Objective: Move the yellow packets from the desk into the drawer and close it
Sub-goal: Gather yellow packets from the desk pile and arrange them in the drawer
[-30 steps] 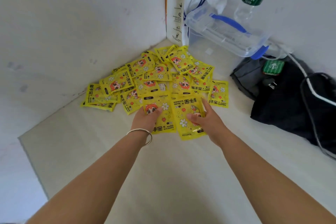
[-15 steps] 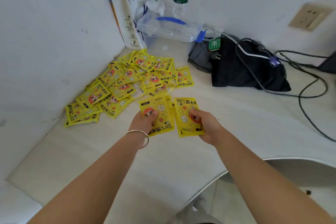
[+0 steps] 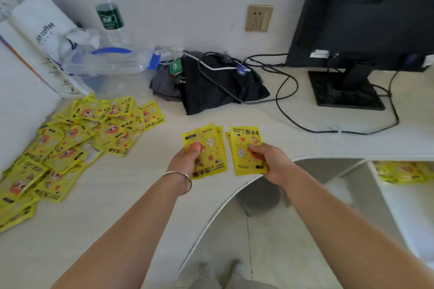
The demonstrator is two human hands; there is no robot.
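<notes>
1. Packets are now clear of the pile: your left hand (image 3: pixel 185 162) grips a small stack of yellow hand-warmer packets (image 3: pixel 206 151), and your right hand (image 3: pixel 270 162) grips a second stack (image 3: pixel 246 148), both pinched thumb on top.
2. A second ago both hands were still at the edge of the heap in the corner; they have since carried their loads along the table (image 3: pixel 117 206) toward its curved front edge, and your view has swung right.
3. That swing brings the open drawer (image 3: pixel 404 195) into view at lower right, with yellow packets already lying inside.
4. Most of the job remains, in my judgement: the large pile (image 3: pixel 70 143) still sits on the table at left, well apart from the drawer.
</notes>
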